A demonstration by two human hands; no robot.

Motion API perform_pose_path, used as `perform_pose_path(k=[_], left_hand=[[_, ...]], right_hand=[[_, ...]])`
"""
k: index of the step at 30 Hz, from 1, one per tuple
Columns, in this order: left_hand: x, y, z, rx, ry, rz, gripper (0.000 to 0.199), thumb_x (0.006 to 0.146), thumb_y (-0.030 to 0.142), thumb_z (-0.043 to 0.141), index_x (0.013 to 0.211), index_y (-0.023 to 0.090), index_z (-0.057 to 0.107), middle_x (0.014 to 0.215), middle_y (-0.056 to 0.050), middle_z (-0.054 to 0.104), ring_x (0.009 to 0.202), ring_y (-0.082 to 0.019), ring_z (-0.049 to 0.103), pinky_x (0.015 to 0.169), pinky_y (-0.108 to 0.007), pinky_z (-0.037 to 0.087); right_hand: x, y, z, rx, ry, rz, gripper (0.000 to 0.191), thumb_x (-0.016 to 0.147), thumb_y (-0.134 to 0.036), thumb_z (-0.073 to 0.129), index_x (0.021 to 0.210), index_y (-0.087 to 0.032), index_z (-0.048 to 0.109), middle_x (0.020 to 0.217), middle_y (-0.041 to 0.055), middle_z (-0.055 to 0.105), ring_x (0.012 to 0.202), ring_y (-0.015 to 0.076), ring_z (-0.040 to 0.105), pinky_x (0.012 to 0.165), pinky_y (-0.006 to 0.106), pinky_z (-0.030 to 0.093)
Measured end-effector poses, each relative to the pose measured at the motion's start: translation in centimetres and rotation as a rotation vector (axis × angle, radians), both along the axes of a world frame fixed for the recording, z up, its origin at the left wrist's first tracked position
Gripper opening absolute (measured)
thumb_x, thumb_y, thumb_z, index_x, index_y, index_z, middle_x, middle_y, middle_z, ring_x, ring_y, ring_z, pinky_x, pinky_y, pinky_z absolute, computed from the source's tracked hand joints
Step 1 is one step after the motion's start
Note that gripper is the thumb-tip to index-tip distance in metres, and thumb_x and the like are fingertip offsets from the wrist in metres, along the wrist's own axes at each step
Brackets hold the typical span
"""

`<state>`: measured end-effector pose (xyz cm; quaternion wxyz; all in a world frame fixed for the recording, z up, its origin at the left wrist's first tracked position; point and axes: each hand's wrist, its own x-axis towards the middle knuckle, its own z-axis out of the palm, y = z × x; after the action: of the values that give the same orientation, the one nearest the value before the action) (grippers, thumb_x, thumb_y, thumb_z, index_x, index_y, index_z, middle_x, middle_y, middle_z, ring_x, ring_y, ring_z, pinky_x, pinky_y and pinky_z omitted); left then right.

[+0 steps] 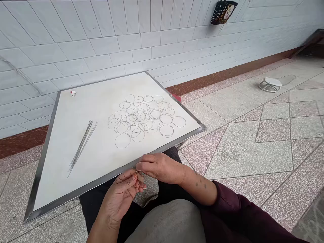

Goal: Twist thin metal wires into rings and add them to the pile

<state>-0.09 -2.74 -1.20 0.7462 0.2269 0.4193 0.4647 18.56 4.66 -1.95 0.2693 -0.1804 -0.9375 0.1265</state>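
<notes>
My left hand [124, 192] and my right hand [162, 167] meet over my lap, just off the near edge of the table. Between thumb and forefinger, the left pinches a thin wire [151, 186], which curves round below the fingers. Closed fingers of the right hand grip the same wire beside the left fingertips; its ends are mostly hidden there. On the white tabletop lie several thin wire rings [140, 116], overlapping in a loose spread at the right. A bundle of straight wires [82, 145] lies at an angle on the left.
The white table [58, 189] has a metal rim and stands against a tiled wall [106, 47]. A small white and red object [73, 93] sits at its far left corner. A low white stool [270, 84] stands on the floor; a dark basket [219, 14] hangs on the wall.
</notes>
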Motion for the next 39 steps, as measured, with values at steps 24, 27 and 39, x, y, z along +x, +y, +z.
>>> perform_pose_path(k=[24, 27, 39], left_hand=[[-0.7, 0.8, 0.7, -0.057, -0.202, 0.274, 0.016, 0.064, 0.014, 0.086, 0.072, 0.013, 0.072, 0.066, 0.000, 0.063, 0.054, -0.007, 0.052, 0.066, -0.028, 0.058], [-0.9, 0.9, 0.9, -0.058, -0.230, 0.273, 0.015, 0.068, 0.017, 0.085, 0.073, 0.012, 0.072, 0.067, -0.001, 0.064, 0.057, -0.009, 0.055, 0.070, -0.032, 0.060], [-1.8, 2.9, 1.2, -0.010, -0.177, 0.221, 0.024, 0.063, 0.020, 0.090, 0.071, 0.012, 0.069, 0.067, 0.003, 0.060, 0.052, -0.004, 0.051, 0.065, -0.025, 0.058]], right_hand=[[-3.1, 3.6, 2.0, -0.089, 0.085, 0.193, 0.022, 0.100, -0.012, 0.043, 0.108, -0.018, 0.062, 0.102, 0.0062, 0.060, 0.090, 0.0129, 0.056, 0.076, 0.023, 0.048], [-3.4, 3.9, 2.2, -0.109, 0.103, 0.206, 0.021, 0.101, -0.015, 0.043, 0.106, -0.017, 0.064, 0.099, 0.0059, 0.060, 0.089, 0.0126, 0.057, 0.075, 0.022, 0.049], [-4.2, 6.3, 3.4, -0.163, 0.142, 0.252, 0.021, 0.103, -0.022, 0.045, 0.101, -0.018, 0.066, 0.096, 0.0043, 0.061, 0.088, 0.0114, 0.057, 0.077, 0.023, 0.048]])
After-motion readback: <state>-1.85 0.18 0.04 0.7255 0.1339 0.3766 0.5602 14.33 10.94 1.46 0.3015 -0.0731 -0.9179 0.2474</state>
